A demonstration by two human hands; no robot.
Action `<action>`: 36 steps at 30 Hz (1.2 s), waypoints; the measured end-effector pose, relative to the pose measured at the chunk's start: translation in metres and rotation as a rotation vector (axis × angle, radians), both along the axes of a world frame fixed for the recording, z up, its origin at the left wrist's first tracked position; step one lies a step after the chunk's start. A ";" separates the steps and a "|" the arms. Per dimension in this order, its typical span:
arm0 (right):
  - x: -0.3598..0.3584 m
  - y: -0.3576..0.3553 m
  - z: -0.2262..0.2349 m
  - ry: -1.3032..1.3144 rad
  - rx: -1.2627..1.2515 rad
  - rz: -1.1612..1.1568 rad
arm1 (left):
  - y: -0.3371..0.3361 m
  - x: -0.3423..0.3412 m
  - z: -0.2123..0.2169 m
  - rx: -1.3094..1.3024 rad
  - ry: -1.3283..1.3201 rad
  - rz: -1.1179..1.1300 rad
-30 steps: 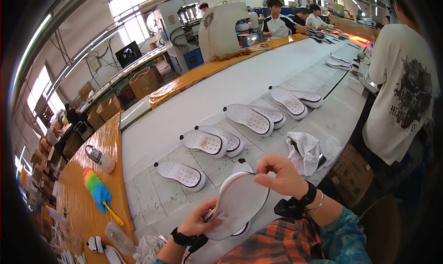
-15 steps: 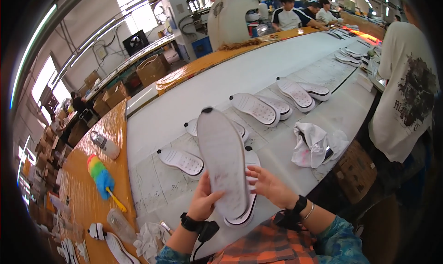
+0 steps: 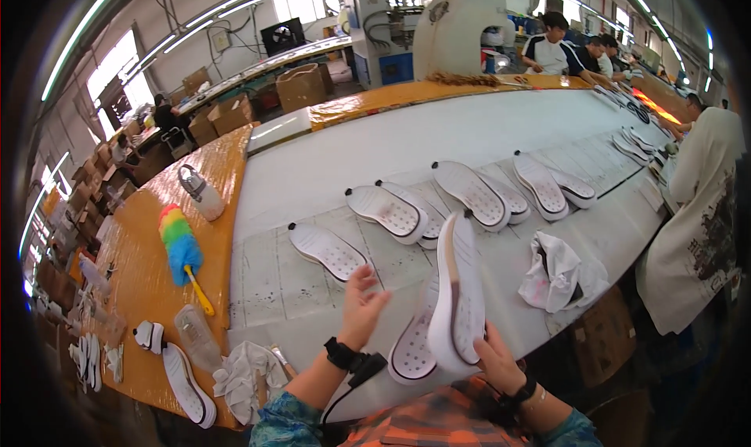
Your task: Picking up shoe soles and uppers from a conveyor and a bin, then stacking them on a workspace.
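Observation:
My right hand (image 3: 499,362) is closed on the lower end of a white shoe sole (image 3: 461,298), with its thumb on the near edge. The sole stands tilted upward, its side wall turned toward me and its dark tip at the top. Apart from it, my left hand (image 3: 362,308) is raised with its fingers spread and nothing in them. Below and partly behind the held sole lies another white sole with a dotted pattern (image 3: 412,351). Just beyond my left hand a single sole (image 3: 325,250) rests on the white table (image 3: 313,150).
More soles lie in overlapping pairs, among them a nearer pair (image 3: 383,212) and a farther one (image 3: 540,183). A crumpled white cloth (image 3: 554,271) is at right. On the left side are a rainbow duster (image 3: 180,247), a bottle (image 3: 202,194) and rags (image 3: 246,376). A person (image 3: 700,212) stands at right.
My left hand has let go of the sole and moved away from it. The sole has turned from its flat face to its side, now in my right hand. The view has swung leftward.

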State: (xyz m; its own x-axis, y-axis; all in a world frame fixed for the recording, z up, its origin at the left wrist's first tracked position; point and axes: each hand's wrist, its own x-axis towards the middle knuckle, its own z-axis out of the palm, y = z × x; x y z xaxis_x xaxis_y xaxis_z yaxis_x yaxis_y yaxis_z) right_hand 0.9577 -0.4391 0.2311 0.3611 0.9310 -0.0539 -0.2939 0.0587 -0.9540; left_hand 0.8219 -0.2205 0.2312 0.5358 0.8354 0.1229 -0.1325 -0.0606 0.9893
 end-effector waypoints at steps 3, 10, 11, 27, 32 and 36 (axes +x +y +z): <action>-0.004 -0.016 0.003 -0.205 -0.133 0.204 | 0.087 -0.034 -0.079 0.305 0.591 0.620; 0.029 -0.015 0.004 -0.132 -0.184 0.142 | 0.154 -0.045 -0.099 -0.407 0.339 0.340; 0.029 -0.012 0.006 -0.128 -0.192 0.137 | 0.155 -0.045 -0.090 -0.529 0.259 0.261; 0.049 0.038 0.073 -0.295 0.270 -0.139 | 0.008 -0.051 0.061 -0.295 0.048 -0.629; 0.055 0.046 0.113 -0.425 0.380 -0.065 | 0.008 -0.066 0.065 0.105 0.247 -0.655; 0.051 0.052 0.115 -0.440 0.358 -0.089 | 0.001 -0.062 0.071 0.245 0.279 -0.671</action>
State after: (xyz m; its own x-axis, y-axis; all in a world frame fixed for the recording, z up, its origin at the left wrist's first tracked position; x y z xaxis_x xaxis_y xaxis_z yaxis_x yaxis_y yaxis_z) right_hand 1.0090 -0.3876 0.3465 0.3566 0.8285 0.4318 0.1469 0.4067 -0.9017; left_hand 0.7600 -0.2197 0.3023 0.9570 0.2860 0.0482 0.0346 -0.2775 0.9601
